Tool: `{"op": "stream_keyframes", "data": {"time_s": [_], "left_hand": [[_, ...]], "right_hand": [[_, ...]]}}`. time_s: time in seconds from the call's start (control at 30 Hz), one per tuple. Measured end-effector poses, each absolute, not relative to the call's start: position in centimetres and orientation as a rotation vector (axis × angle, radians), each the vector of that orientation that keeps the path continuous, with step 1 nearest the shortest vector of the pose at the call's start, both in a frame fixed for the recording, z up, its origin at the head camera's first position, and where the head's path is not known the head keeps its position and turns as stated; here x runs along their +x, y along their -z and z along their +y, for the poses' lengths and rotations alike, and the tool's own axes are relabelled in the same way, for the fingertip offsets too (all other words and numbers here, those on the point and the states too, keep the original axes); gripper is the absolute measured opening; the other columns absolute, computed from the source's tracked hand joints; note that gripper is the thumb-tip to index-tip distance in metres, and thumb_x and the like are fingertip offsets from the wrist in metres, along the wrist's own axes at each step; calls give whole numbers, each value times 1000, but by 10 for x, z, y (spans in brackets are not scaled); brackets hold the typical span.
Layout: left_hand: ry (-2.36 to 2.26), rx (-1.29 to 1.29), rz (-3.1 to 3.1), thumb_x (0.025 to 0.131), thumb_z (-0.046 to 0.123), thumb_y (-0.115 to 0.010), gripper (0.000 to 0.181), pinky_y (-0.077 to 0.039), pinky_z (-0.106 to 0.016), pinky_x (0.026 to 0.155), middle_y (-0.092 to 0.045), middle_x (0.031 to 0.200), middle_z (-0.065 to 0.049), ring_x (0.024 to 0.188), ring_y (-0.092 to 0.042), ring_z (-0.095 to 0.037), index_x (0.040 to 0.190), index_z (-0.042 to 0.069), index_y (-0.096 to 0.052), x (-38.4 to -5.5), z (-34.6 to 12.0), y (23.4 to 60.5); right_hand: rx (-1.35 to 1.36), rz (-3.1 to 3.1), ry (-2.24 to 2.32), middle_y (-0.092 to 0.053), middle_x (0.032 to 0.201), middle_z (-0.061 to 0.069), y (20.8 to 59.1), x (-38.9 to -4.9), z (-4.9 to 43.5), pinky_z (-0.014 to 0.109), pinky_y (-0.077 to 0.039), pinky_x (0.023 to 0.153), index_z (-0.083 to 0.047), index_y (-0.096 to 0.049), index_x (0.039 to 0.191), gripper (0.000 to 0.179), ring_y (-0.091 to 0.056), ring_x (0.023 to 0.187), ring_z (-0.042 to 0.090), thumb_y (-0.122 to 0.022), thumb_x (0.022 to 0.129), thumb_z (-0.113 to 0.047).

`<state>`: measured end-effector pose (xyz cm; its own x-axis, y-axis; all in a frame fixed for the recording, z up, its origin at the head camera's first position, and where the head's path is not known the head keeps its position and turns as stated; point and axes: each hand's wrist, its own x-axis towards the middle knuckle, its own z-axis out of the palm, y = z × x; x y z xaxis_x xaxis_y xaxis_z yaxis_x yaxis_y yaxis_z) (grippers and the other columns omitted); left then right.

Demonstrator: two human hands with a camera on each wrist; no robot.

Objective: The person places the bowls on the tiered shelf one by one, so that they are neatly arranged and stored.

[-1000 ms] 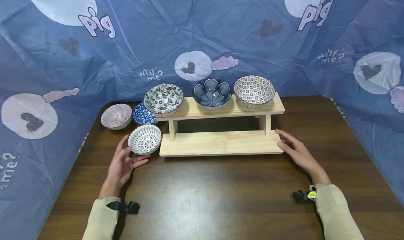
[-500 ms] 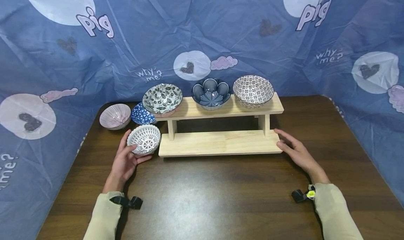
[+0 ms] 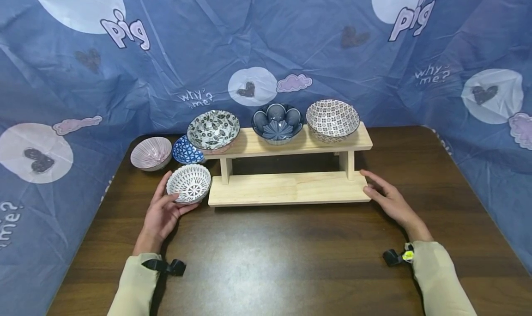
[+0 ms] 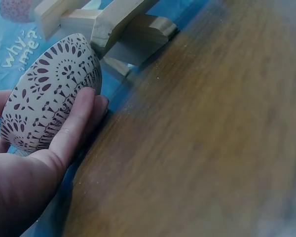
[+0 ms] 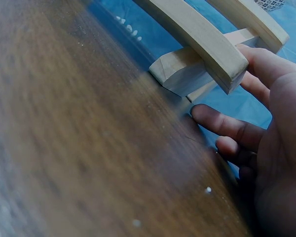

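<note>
My left hand holds a white scalloped bowl with a dark pattern, just left of the stand. The thumb lies over the bowl's rim; other fingers reach round its side. The left wrist view shows the bowl's patterned outside tilted against the fingers. A two-tier wooden stand stands on the table. At the right end of its lower shelf, my right hand holds the corner between thumb and forefinger. In the right wrist view, that shelf end meets the thumb, while the other fingers sit below it, off the wood.
On the upper shelf stand a leaf-patterned bowl, a dark blue petal-shaped bowl and a bowl with a small brown-grey pattern. Behind the held bowl are a pinkish striped bowl and a blue-and-white bowl. A blue printed cloth hangs behind.
My left thumb has come over the bowl's rim, and the left hand has closed in round the bowl. The right hand keeps its place on the stand.
</note>
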<state>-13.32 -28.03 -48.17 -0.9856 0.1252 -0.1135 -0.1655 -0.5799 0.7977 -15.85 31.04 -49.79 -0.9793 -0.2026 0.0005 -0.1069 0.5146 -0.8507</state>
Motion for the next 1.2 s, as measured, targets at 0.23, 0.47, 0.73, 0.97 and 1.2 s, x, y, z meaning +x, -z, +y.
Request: {"op": "stream_keyframes", "data": {"time_s": [0.23,0.47,0.73,0.97,1.2], "left_hand": [[-2651,-118,1346,101,-8,-30,77,-62,-45,86,9,164,-10,113,-67,-23,161,31,-3,-130,-280,477],[-2695,-62,1301,101,-7,-31,75,-62,-45,89,14,163,-10,114,-66,-23,161,30,-7,-123,-283,477],[-2701,-88,1309,102,-5,-33,76,-62,-46,88,14,164,-8,114,-67,-22,162,29,0,-115,-288,471],[-2739,-19,1277,103,-5,-33,69,-62,-47,89,16,163,-9,116,-67,-24,159,31,-16,-107,-289,464],[-2747,74,1290,102,-6,-33,66,-61,-48,91,-13,155,-5,118,-66,-26,157,28,-21,-103,-285,456]], "right_hand": [[-246,2654,1439,-39,158,19,497,-159,311,10,-37,90,-16,-38,155,54,-43,111,-11,-51,105,-32],[-257,2660,1441,-40,157,19,498,-159,312,8,-37,90,-16,-39,155,54,-43,111,-11,-51,105,-31],[-232,2652,1416,-39,158,17,497,-159,312,15,-39,92,-17,-37,155,55,-43,111,-8,-51,105,-34],[-258,2664,1429,-39,158,18,498,-158,312,10,-38,90,-17,-38,155,54,-42,112,-11,-51,105,-31],[-280,2672,1438,-42,156,14,499,-158,311,8,-38,89,-17,-39,154,53,-44,111,-11,-51,105,-30]]}}
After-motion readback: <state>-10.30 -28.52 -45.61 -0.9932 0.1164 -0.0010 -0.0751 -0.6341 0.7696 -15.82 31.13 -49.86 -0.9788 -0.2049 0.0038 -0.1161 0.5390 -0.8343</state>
